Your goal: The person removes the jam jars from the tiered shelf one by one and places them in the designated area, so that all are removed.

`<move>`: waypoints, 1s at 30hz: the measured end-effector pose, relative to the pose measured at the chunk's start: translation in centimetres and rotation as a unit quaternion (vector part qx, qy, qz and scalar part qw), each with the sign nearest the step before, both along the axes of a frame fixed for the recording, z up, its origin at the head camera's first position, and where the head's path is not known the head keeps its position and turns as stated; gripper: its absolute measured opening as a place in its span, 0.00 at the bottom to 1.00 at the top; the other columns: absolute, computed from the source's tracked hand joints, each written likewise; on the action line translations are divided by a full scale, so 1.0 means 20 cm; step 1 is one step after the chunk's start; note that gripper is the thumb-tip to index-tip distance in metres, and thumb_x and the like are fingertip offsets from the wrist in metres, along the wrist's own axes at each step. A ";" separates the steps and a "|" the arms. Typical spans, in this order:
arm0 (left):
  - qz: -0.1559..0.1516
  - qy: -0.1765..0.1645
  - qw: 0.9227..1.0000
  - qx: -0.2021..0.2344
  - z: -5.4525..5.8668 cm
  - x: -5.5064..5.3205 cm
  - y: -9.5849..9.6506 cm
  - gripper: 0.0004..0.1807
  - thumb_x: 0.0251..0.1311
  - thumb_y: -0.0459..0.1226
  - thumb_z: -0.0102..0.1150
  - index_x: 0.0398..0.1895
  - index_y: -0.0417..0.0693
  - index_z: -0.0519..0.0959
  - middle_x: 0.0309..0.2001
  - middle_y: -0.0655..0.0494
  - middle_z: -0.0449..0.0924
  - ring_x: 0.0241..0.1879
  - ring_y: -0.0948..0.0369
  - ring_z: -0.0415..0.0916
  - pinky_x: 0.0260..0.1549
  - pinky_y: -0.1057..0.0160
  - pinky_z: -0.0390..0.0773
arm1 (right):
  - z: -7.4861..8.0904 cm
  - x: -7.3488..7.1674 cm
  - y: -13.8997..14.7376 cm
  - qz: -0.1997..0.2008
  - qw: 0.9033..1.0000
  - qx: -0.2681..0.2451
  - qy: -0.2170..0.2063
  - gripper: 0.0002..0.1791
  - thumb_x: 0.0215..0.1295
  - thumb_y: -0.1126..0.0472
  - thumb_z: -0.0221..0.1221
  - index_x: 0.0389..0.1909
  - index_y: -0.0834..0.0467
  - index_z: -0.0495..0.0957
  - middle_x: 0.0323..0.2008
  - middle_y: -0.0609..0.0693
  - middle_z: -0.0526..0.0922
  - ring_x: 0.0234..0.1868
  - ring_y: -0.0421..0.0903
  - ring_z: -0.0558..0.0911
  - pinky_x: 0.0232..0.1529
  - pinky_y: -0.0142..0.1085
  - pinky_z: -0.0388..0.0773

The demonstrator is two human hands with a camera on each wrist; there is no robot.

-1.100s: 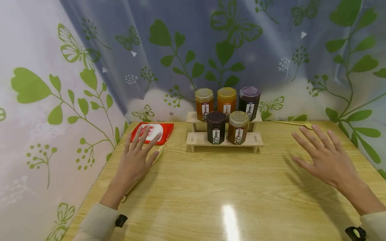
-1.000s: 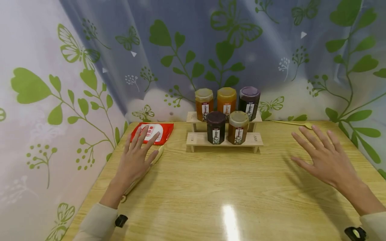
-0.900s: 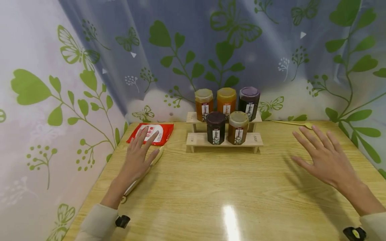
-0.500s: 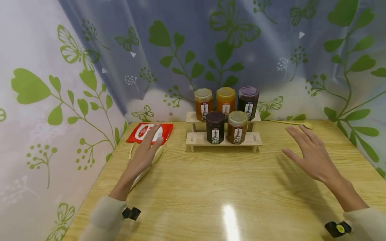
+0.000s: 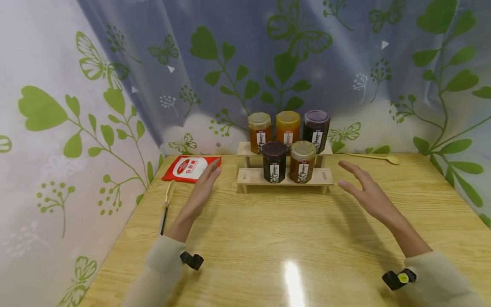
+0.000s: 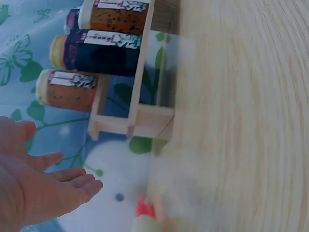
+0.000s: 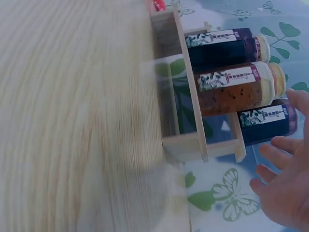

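Left hand (image 5: 201, 190) and right hand (image 5: 371, 197) hover outstretched and unclenched, flanking the wooden rack (image 5: 251, 176).

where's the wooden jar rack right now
In the head view, the wooden jar rack stands at the back of the table, just right of centre, before the patterned curtain, flanked by the left hand and right hand.

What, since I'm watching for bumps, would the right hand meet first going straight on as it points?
Probably the upper purple-lidded jar on the wooden rack, though depth is unclear and the rack could come first.
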State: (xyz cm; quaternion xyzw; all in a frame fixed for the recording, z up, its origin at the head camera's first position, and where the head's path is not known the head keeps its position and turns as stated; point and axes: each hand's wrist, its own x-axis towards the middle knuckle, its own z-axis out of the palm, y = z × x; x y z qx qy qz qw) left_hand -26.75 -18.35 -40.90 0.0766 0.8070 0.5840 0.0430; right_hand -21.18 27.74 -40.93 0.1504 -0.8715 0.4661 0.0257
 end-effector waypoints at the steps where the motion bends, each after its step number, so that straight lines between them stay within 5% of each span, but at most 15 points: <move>1: 0.000 -0.006 1.000 0.010 -0.01 -0.01 0.02 0.32 0.84 0.51 0.38 0.85 0.55 0.51 0.84 0.50 0.48 0.81 0.48 0.45 0.77 0.41 0.46 | 0.00 -0.01 -0.01 0.005 1.000 -0.014 -0.009 0.38 0.82 0.49 0.52 0.85 0.49 0.49 0.83 0.58 0.49 0.81 0.67 0.45 0.65 0.77 0.48; 9: 0.003 -0.007 0.998 0.058 -0.11 -0.04 0.18 0.33 0.82 0.53 0.42 0.83 0.52 0.57 0.81 0.47 0.54 0.78 0.45 0.54 0.75 0.43 0.55 | -0.04 -0.11 -0.10 0.023 0.991 -0.111 -0.074 0.40 0.82 0.49 0.53 0.84 0.56 0.47 0.82 0.58 0.51 0.80 0.66 0.51 0.72 0.69 0.51; 17: 0.039 -0.028 0.995 0.083 -0.19 -0.11 0.30 0.35 0.80 0.51 0.49 0.83 0.50 0.57 0.77 0.40 0.61 0.75 0.42 0.61 0.71 0.42 0.63 | -0.06 -0.19 -0.20 0.024 0.982 -0.165 -0.087 0.41 0.80 0.53 0.57 0.84 0.59 0.48 0.82 0.61 0.52 0.81 0.62 0.50 0.74 0.65 0.52; 23: 0.048 -0.021 0.997 0.060 -0.27 -0.17 0.36 0.38 0.77 0.50 0.55 0.83 0.49 0.57 0.81 0.47 0.55 0.80 0.46 0.50 0.75 0.44 0.56 | -0.07 -0.25 -0.26 0.021 0.977 -0.192 -0.089 0.44 0.77 0.54 0.61 0.84 0.57 0.48 0.81 0.60 0.53 0.81 0.61 0.53 0.75 0.62 0.53; 30: 0.077 -0.015 0.997 0.011 -0.33 -0.19 0.42 0.44 0.68 0.51 0.67 0.82 0.54 0.58 0.83 0.52 0.53 0.78 0.45 0.55 0.73 0.41 0.58 | -0.10 -0.30 -0.33 0.005 0.971 -0.219 -0.096 0.44 0.74 0.57 0.64 0.83 0.59 0.51 0.80 0.61 0.56 0.80 0.61 0.55 0.76 0.59 0.55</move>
